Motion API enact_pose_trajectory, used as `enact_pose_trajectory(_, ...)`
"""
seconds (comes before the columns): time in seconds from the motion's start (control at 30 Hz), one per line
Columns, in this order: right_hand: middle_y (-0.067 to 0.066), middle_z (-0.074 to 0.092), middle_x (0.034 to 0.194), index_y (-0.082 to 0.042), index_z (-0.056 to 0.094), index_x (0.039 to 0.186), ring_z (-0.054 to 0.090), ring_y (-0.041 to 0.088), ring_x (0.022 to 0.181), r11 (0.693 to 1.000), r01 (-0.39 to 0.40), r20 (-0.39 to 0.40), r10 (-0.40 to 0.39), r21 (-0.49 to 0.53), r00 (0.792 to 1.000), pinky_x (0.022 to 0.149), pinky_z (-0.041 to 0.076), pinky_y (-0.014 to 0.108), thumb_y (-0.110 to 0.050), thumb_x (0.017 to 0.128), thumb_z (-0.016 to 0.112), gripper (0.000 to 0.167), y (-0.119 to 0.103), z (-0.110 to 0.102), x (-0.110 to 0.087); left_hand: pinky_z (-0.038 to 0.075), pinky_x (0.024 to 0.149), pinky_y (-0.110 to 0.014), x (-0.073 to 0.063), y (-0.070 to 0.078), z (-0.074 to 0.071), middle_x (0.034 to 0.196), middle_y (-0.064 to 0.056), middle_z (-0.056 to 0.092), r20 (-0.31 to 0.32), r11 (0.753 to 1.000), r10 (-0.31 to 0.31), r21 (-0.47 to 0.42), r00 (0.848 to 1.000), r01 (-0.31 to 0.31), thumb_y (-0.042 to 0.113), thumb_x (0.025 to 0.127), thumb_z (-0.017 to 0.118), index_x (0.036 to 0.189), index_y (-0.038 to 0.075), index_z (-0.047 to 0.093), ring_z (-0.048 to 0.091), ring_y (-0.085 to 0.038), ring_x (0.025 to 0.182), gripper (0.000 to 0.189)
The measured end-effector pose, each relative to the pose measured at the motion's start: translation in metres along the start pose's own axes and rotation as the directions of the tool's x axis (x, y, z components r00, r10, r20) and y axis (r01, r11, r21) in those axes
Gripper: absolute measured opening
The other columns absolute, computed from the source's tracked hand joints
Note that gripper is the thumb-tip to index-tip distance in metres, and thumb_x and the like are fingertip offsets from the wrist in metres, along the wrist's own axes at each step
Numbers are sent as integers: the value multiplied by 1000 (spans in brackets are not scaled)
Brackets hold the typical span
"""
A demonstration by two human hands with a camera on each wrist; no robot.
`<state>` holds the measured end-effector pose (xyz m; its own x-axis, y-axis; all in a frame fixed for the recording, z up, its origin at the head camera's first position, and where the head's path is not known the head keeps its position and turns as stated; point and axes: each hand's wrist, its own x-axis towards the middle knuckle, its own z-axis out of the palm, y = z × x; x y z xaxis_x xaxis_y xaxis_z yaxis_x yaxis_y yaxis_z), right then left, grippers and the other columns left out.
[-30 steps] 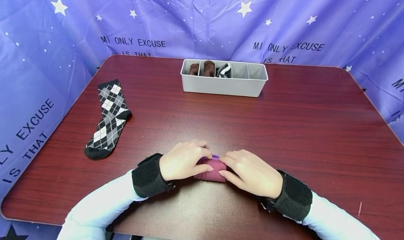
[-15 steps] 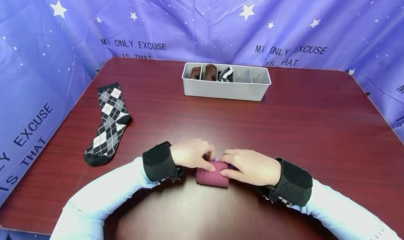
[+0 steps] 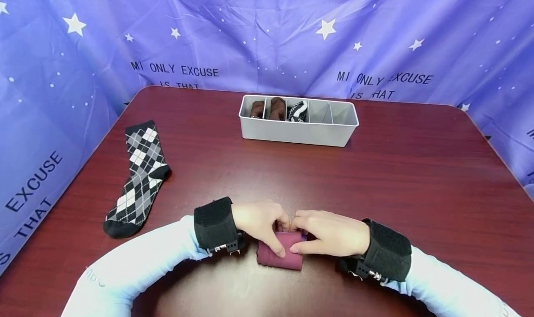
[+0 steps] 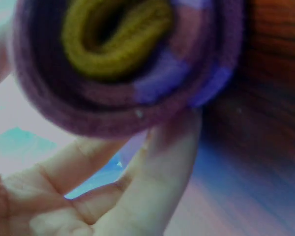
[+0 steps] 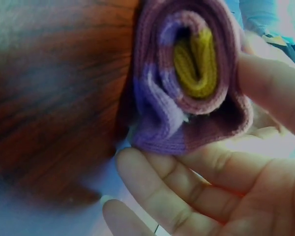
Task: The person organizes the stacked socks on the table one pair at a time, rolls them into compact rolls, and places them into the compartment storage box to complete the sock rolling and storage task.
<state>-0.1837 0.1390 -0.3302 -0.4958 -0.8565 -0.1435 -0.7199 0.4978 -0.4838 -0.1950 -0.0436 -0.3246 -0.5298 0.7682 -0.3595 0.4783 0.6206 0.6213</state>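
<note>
A rolled-up sock (image 3: 292,256), mauve outside, lies on the table near its front edge. In the left wrist view the roll's end (image 4: 103,118) shows purple bands around a mustard-yellow core. My left hand (image 3: 259,220) holds the roll from the left, thumb on its near upper side and fingers at its far side. From the right, my right hand (image 3: 333,233) grips it in the same way. The right wrist view shows the sock's other end (image 5: 199,81) with a looser outer fold, fingers and thumb against it. The far side of the roll is partly hidden behind the fingers.
A grey divided box (image 3: 294,132) stands at the back of the table (image 3: 417,178). It holds two brown rolled items (image 3: 277,108) and a black-and-white one (image 3: 298,111) in separate compartments. A black, grey and white argyle sock (image 3: 139,178) lies flat at the left.
Both hands have kept hold of the sock while the roll has turned slightly and more of its mauve top shows. The head view has tilted, so the scene sits lower.
</note>
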Motion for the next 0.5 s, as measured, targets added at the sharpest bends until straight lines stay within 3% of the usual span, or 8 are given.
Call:
enact_pose_trajectory(0.23,-12,42,74,-15,55,91,37,-2,64,998,30,-17,-31,-47,999,60,34,13,-37,83,50,24,1,0,-2,29,48,-15,3,11,3,60,11,45,-51,994,-71,77,996,74,30,60,74,72,13,63,34,-2,55,24)
enact_pose_trajectory(0.37,-12,49,83,-15,56,96,43,-1,71,998,42,-13,-42,-36,999,65,39,16,-37,84,47,27,3,2,0,25,44,-16,7,10,2,53,12,38,-34,994,-68,81,997,71,27,60,75,66,12,61,30,-2,51,22)
enact_pose_trajectory(0.5,-10,55,88,-15,57,98,50,-1,77,998,41,-3,-41,47,999,70,43,18,-39,82,50,29,13,-1,4,26,44,-15,10,6,2,51,11,38,-38,997,-52,53,998,54,24,59,75,64,10,60,31,-2,49,21)
